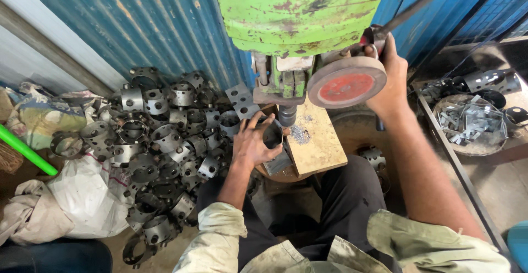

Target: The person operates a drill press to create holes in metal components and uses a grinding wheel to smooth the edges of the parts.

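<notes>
Under the green drill press (297, 14), left hand (250, 143) grasps a grey metal ring (273, 135); at two o'clock, right hand (390, 83) clenches the feed lever (418, 6).

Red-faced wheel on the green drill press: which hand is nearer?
Right. The right hand grips the lever just beside the red-faced wheel; the left hand holds a metal ring lower left.

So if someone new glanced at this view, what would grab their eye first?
Probably the big green drill press filling the top centre, with the right hand up on its lever by the red-faced wheel. Below the spindle, the left hand steadies a metal ring on a wooden block. To the left, a heap of perforated metal rings lies against the blue corrugated wall.
</notes>
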